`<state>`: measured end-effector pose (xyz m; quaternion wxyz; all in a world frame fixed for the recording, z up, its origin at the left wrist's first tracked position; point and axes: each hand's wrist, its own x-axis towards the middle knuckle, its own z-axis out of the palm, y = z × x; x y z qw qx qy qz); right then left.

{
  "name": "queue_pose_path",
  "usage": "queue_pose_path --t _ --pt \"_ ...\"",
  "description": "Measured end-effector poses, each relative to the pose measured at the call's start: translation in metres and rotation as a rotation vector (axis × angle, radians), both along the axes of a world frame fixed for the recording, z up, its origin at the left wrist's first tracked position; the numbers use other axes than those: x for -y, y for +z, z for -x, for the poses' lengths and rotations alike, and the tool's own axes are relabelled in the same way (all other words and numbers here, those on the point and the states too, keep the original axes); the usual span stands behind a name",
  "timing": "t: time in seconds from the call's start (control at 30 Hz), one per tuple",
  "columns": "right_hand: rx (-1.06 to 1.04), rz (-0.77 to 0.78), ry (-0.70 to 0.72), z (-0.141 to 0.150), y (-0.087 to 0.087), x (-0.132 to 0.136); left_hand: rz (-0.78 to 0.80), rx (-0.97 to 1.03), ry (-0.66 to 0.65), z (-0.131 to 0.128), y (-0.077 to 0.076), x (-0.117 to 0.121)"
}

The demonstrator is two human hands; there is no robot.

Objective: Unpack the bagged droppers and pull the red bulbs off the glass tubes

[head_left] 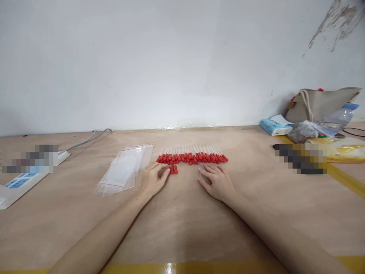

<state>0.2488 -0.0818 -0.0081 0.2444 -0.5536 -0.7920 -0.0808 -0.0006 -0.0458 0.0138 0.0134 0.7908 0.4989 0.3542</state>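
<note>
A row of droppers with red rubber bulbs (196,156) lies across the middle of the table, their thin clear stems pointing toward the wall. In front of that row are a few separate red-bulbed droppers (173,169). My left hand (155,178) rests at their left side, thumb and fingers curled together against the bulbs; its grip is partly hidden. My right hand (217,180) lies over several thin clear tubes (203,171), fingers around them at the row's near edge. Clear zip bags (121,169) with red seal lines lie left of my left hand.
A white power strip (31,179) with a grey cable is at the left. To the right sit a blue tissue pack (275,125), a beige bag (322,104), filled plastic bags and a yellow packet (339,150). A blurred dark object (299,160) lies nearer. The wall bounds the table's back.
</note>
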Motion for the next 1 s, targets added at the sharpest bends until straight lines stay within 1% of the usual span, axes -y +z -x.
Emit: queue_pose_path --t 0.13,0.23,0.3,0.4,0.5,0.6,0.83,1.0 --pt "0.015 0.013 0.018 0.003 -0.001 0.002 -0.044 -0.02 -0.005 -0.002 0.002 -0.002" --pt "0.023 0.018 0.031 0.006 -0.001 0.007 -0.095 -0.029 -0.035 -0.01 0.006 -0.006" --pt "0.023 0.025 0.042 0.008 -0.002 0.01 -0.11 -0.043 -0.056 -0.019 0.009 -0.01" --pt "0.023 0.024 0.052 0.01 -0.002 0.012 -0.088 -0.08 -0.07 -0.038 0.012 -0.018" --pt "0.018 0.008 0.049 0.011 -0.002 0.008 -0.055 -0.114 -0.082 -0.056 0.015 -0.029" --pt "0.016 0.0 0.049 0.013 -0.001 0.002 -0.029 -0.158 -0.099 -0.068 0.018 -0.04" --pt "0.022 -0.021 0.056 0.014 0.0 -0.006 0.035 -0.285 -0.193 -0.074 0.025 -0.058" --pt "0.005 -0.01 0.047 0.014 -0.001 -0.007 0.043 -0.323 -0.197 -0.075 0.025 -0.063"
